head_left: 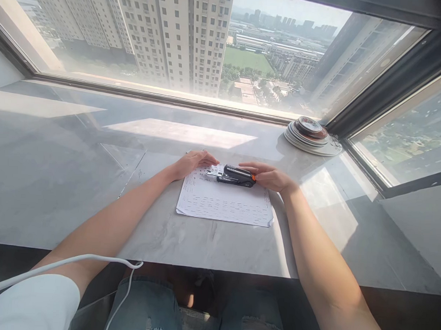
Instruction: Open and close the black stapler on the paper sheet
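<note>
A black stapler (238, 176) with an orange rear end lies over the far part of a sheet of white paper (222, 202), which has many short dark marks along its edges and in rows. The stapler's silver metal front part sticks out toward the left. My right hand (269, 177) is at the orange end, thumb and fingers around it, with one finger stretched along the far side. My left hand (196, 163) rests at the paper's far left corner, fingers stretched, just short of the silver part.
The paper lies on a grey marble-like sill (147, 220). A stack of round plate-like objects (311, 135) stands at the back right, by the window frame (378, 109). A white cable (71, 258) crosses my left arm near the front edge.
</note>
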Motion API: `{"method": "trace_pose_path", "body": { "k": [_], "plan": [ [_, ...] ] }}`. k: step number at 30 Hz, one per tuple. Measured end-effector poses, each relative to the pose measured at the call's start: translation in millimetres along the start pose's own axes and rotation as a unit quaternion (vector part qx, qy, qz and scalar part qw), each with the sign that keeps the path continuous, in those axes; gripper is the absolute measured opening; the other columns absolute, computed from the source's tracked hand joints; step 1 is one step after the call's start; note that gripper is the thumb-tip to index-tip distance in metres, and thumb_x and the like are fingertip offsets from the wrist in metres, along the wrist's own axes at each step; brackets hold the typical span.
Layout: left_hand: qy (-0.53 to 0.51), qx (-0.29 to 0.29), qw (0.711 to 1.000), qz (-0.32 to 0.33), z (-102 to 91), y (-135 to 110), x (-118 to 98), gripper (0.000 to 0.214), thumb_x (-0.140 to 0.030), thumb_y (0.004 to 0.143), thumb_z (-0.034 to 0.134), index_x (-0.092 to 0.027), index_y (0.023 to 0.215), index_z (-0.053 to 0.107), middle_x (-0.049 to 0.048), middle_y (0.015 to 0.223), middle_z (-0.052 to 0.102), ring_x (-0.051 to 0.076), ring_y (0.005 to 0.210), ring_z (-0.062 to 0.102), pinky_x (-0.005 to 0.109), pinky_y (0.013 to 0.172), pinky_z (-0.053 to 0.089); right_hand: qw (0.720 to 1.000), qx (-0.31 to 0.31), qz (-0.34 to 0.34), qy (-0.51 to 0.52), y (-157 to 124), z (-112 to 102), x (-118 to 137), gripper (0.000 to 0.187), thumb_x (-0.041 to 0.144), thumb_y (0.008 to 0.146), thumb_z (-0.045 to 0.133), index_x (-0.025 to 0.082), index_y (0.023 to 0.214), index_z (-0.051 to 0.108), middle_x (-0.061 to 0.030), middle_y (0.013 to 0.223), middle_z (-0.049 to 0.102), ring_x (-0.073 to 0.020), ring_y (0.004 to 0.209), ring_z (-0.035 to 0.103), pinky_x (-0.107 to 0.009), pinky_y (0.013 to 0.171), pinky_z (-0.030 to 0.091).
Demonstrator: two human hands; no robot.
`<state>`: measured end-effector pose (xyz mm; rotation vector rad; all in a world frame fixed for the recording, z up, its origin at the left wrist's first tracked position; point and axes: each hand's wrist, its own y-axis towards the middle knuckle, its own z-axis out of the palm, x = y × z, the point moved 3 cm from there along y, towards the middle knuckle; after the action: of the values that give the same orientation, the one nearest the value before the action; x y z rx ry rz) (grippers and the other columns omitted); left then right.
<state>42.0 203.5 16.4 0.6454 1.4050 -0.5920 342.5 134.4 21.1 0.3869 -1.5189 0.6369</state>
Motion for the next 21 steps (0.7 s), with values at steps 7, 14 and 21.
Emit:
{"method": "trace_pose_path", "body": {
  "k": [7,14,21],
  "plan": [
    [0.005,0.0,1.0,0.0,-0.1,0,1,0.054,-0.061,0.1,0.052,-0.015,0.112,0.079,0.0162,0.127,0.073,0.027,0.122,0.066,0.046,0.113,0.045,1.0,0.001,-0.01,0.009,1,1,-1,0.061,0.028,0.083,0.065,0.028,0.144,0.059,-0.0037,0.154,0.056,-0.0288,0.134,0.059,-0.047,0.113,0.047],
    [0.037,0.0,0.999,0.01,-0.3,1,0,0.049,-0.058,0.098,0.056,-0.017,0.11,0.079,0.0147,0.124,0.073,0.024,0.113,0.066,0.041,0.102,0.051,0.995,-0.028,-0.08,-0.046,8,16,7,0.049,0.041,0.088,0.066,0.025,0.134,0.068,-0.0068,0.142,0.066,-0.0294,0.129,0.061,-0.046,0.111,0.048],
    [0.053,-0.004,0.998,0.021,-0.3,1,-1,0.044,-0.054,0.099,0.056,-0.017,0.11,0.078,0.0141,0.122,0.071,0.023,0.109,0.064,0.039,0.096,0.052,0.951,-0.06,-0.097,-0.288,16,23,6,0.058,0.046,0.081,0.081,0.025,0.134,0.069,-0.0033,0.117,0.075,-0.03,0.107,0.068,-0.04,0.093,0.053]
  ]
}}
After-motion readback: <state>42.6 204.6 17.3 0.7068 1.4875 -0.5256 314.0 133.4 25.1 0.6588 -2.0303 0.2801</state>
